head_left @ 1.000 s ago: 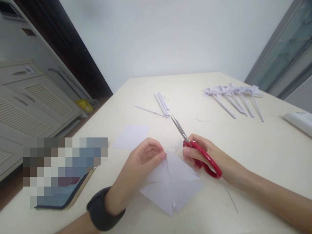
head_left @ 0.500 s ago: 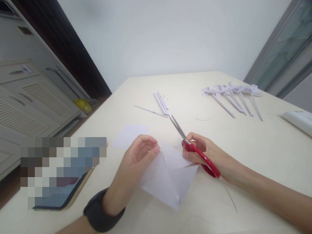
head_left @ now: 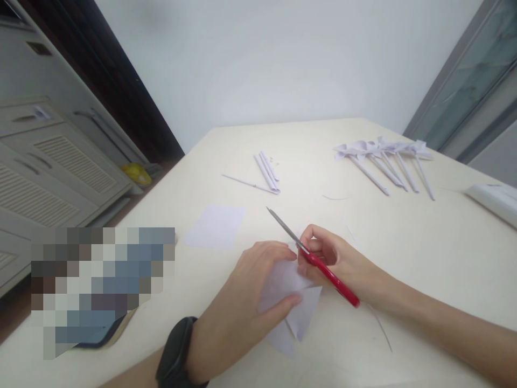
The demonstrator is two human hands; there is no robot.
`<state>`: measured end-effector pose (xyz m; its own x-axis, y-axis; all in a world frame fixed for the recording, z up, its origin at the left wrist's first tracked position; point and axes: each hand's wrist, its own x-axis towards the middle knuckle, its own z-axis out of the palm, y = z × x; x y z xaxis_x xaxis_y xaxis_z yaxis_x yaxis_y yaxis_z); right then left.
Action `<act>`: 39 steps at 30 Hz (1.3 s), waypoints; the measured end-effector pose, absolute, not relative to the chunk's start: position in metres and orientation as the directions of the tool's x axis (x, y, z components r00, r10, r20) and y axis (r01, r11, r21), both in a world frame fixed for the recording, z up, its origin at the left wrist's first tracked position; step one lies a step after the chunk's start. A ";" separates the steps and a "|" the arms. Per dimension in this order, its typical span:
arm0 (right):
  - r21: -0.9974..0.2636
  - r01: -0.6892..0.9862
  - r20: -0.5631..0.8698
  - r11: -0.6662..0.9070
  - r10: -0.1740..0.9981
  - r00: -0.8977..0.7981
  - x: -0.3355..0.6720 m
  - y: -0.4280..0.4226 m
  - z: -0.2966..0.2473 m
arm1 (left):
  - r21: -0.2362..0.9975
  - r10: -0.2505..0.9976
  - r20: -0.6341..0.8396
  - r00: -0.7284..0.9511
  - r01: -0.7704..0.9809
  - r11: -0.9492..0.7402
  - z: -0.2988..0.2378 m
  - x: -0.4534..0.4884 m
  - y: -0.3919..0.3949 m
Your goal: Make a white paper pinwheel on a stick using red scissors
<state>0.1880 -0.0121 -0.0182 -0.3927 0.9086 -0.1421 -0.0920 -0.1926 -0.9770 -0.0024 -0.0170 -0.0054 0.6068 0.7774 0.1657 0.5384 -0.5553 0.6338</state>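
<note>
Gripping folded paper (head_left: 297, 315) – left hand (head_left: 246, 302) | right hand (head_left: 339, 264) – holding red scissors (head_left: 313, 258)

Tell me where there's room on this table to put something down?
The widest bare patch of table lies between the right hand with the scissors and the paper pinwheels. Another lies between the pinwheels and the paper rolls. It is crowded near the left hand, folded paper, paper square and tablet.
</note>
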 end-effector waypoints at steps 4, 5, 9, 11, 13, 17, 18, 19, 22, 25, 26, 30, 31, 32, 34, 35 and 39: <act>-0.982 -0.057 -0.145 -0.180 0.913 -0.382 0.187 -0.013 -0.017 | 0.646 0.781 0.134 0.610 0.544 -0.536 -0.008 -0.003 -0.017; -0.982 -0.053 -0.150 -0.183 0.913 -0.379 0.187 -0.013 -0.016 | 0.647 0.778 0.129 0.614 0.543 -0.536 -0.007 -0.003 -0.017; -0.980 -0.070 -0.147 -0.187 0.912 -0.383 0.188 -0.015 -0.015 | 0.671 0.785 0.068 0.616 0.554 -0.493 -0.001 -0.003 -0.016; -0.977 -0.087 -0.148 -0.197 0.907 -0.394 0.188 -0.016 -0.014 | 0.703 0.799 0.013 0.601 0.562 -0.435 0.002 -0.002 -0.014; -0.969 -0.116 -0.154 -0.218 0.901 -0.405 0.188 -0.017 -0.013 | 0.753 0.813 -0.018 0.582 0.543 -0.372 0.005 -0.001 -0.012; -0.962 -0.183 -0.123 -0.204 0.918 -0.378 0.190 -0.018 -0.008 | 0.871 0.849 -0.032 0.527 0.432 -0.235 0.004 -0.004 -0.008; -0.964 -0.191 -0.103 -0.183 0.925 -0.366 0.190 -0.018 -0.006 | 0.899 0.854 -0.051 0.517 0.397 -0.187 0.003 -0.004 -0.007; -0.968 -0.194 -0.080 -0.158 0.930 -0.358 0.191 -0.018 -0.005 | 0.924 0.857 -0.078 0.510 0.360 -0.131 0.003 -0.005 -0.006; -0.976 -0.206 0.003 -0.075 0.936 -0.353 0.191 -0.017 -0.002 | 0.968 0.845 -0.182 0.502 0.242 0.064 0.002 -0.004 -0.005; -0.973 -0.227 0.049 -0.043 0.921 -0.386 0.190 -0.016 -0.001 | 0.964 0.833 -0.263 0.487 0.151 0.217 0.004 -0.002 -0.007; -0.971 -0.234 0.051 -0.048 0.916 -0.398 0.190 -0.017 -0.002 | 0.960 0.830 -0.280 0.482 0.131 0.248 0.005 -0.001 -0.007; -0.969 -0.240 0.048 -0.058 0.909 -0.415 0.188 -0.018 -0.004 | 0.946 0.806 -0.314 0.502 0.088 0.313 0.006 0.000 -0.009; -0.969 -0.242 0.052 -0.055 0.908 -0.415 0.188 -0.018 -0.005 | 0.943 0.795 -0.318 0.516 0.083 0.323 0.006 0.000 -0.009; -0.968 -0.246 0.058 -0.051 0.907 -0.416 0.187 -0.018 -0.005 | 0.941 0.786 -0.321 0.528 0.079 0.330 0.005 0.000 -0.008; -0.966 -0.254 0.066 -0.048 0.905 -0.421 0.187 -0.018 -0.005 | 0.939 0.776 -0.321 0.543 0.078 0.334 0.005 0.000 -0.007; -0.966 -0.256 0.068 -0.047 0.903 -0.425 0.187 -0.018 -0.005 | 0.940 0.772 -0.321 0.549 0.082 0.332 0.005 0.000 -0.007; -0.970 -0.241 0.090 -0.026 0.885 -0.457 0.188 -0.019 -0.006 | 0.948 0.762 -0.315 0.566 0.142 0.286 0.005 0.000 -0.007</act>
<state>0.1878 -0.0186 -0.0063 -0.4569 0.8850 0.0900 -0.2412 -0.0259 -0.9701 0.0003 -0.0065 0.0048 0.5665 0.7616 -0.3147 0.1421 0.2859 0.9477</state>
